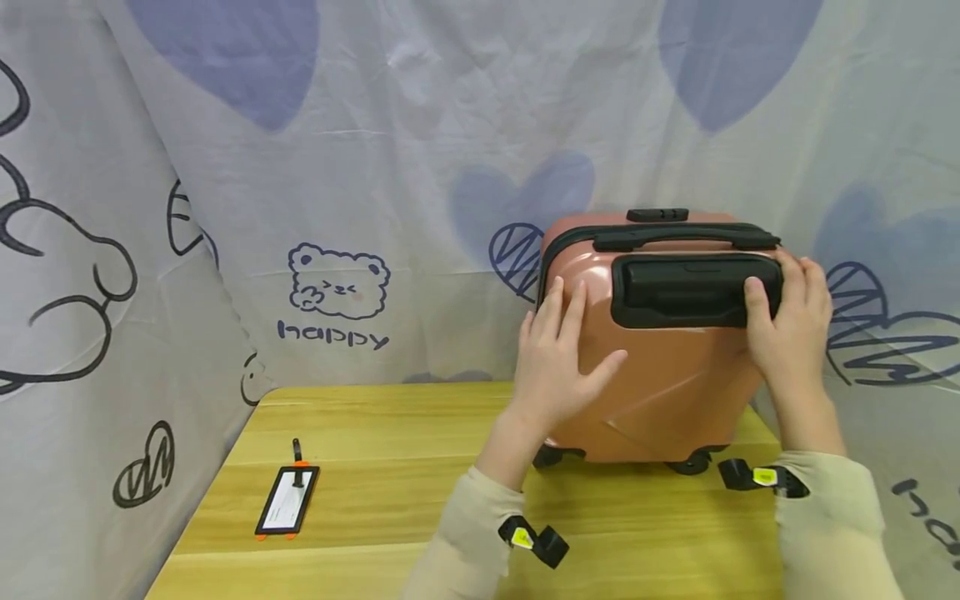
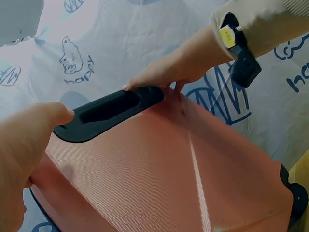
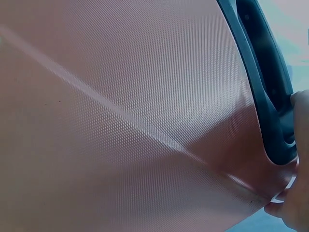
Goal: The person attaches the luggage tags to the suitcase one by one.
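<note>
A rose-gold hard-shell suitcase (image 1: 667,375) stands on the table's right part, wheels down. A black carry handle (image 1: 697,292) sits in its front shell near the top, with a black strip and a small combination lock (image 1: 657,215) above. My left hand (image 1: 551,367) rests on the suitcase's left side, fingers mostly straight, thumb spread toward the handle. At the upper right corner, my right hand (image 1: 795,325) grips the shell, fingers round the side and thumb at the handle's end. In the right wrist view, textured shell (image 3: 135,111) fills most of the picture.
A black-framed luggage tag (image 1: 288,500) with a white card, orange edging and a black strap lies at the left of the yellow wood-grain table (image 1: 390,467). Printed cloth (image 1: 420,167) with hearts and cartoons hangs behind and at both sides.
</note>
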